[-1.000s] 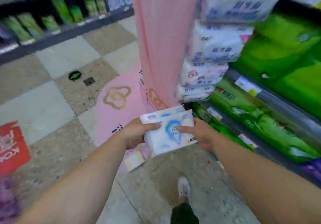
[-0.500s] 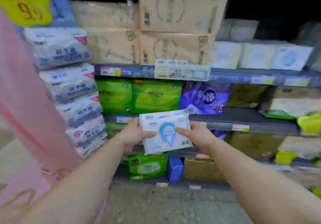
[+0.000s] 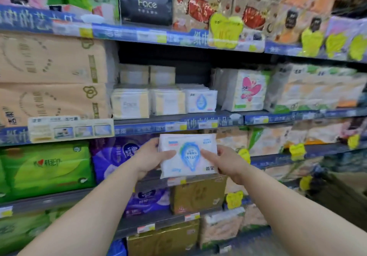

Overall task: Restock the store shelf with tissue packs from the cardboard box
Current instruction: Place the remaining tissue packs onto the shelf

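Note:
I hold a white tissue pack (image 3: pixel 187 155) with a blue droplet print in front of the store shelf (image 3: pixel 178 123). My left hand (image 3: pixel 148 157) grips its left edge with the thumb on the front. My right hand (image 3: pixel 224 161) grips its right edge the same way. The pack is just below the shelf board where a stack of matching white packs (image 3: pixel 200 99) with the blue droplet sits. The cardboard box is out of view.
Left of the matching stack stand yellow-and-white packs (image 3: pixel 130 103) and large beige tissue bundles (image 3: pixel 51 78). A pink-flower bundle (image 3: pixel 245 89) is to the right. Purple packs (image 3: pixel 117 156) and green packs (image 3: pixel 45 168) fill the shelf behind my hands. Yellow price tags (image 3: pixel 226 31) hang from shelf edges.
My view has swung from the floor and pink pillar round and up to the shelf. Both hands have kept hold of the pack and raised it toward the middle shelf.

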Tool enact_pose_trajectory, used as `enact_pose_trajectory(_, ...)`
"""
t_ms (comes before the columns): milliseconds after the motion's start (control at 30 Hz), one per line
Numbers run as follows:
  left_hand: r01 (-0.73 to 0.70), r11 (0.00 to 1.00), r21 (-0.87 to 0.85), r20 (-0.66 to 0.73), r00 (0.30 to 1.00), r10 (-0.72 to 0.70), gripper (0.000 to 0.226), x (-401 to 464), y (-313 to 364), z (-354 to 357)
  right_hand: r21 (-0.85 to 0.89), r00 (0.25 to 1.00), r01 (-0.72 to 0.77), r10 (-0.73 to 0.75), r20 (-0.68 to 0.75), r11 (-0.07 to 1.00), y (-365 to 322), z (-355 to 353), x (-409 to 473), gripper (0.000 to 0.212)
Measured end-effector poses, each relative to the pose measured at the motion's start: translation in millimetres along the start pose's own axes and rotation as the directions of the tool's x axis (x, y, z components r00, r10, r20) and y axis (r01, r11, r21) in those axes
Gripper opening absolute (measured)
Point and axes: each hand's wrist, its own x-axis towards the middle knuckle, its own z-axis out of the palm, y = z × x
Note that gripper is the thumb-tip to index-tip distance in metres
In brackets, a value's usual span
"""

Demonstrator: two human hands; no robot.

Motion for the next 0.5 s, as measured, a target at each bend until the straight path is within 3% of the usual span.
enact_pose_trajectory(100, -0.024, 1.0, -0.006, -0.014, 1.0, 0.024, 0.029, 31, 15, 30, 0.004, 1.0, 0.03, -0.03, -0.007, 1.0, 6, -42, 27, 0.042)
enact_pose_trajectory(267, -0.114, 0.991, 0.064, -0.106, 0.987, 0.12, 0.032, 86, 47, 39, 0.085, 0.996, 0.085, -0.084, -0.015, 0.993, 0, -72, 94, 0.036)
enact_pose_trajectory(500, -0.259, 0.946, 0.194, -0.205, 0.933, 0.297, 0.033, 191, 95, 40, 0.031, 0.976, 0.19, -0.186, -0.115, 0.981, -31, -115, 195, 0.029)
